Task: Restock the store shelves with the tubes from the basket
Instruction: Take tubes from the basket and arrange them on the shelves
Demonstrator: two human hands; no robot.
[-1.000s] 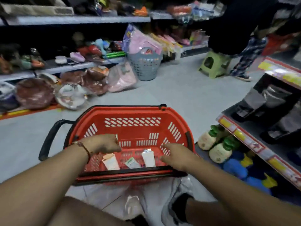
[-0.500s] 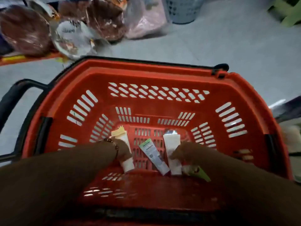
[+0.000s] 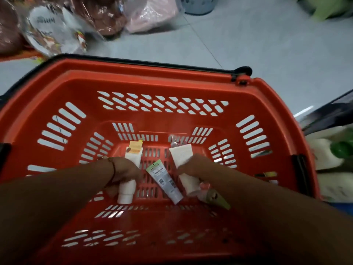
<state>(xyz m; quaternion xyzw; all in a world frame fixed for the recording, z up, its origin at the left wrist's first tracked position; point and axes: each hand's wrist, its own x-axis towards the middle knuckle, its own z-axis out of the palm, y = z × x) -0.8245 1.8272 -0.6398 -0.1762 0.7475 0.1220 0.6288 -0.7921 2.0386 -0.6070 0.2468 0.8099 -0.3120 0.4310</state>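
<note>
our left hand grasps the orange-topped tube, our right hand the white tube, ready for lifting out. between them the green-capped tube lies loose on the basket floor.

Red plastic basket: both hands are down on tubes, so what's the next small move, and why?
Probably lift both hands straight up. The left hand grips the white tube with the orange-yellow end, the right hand the plain white tube. The slim green-tipped tube lies loose between them on the red plastic basket floor.
</note>
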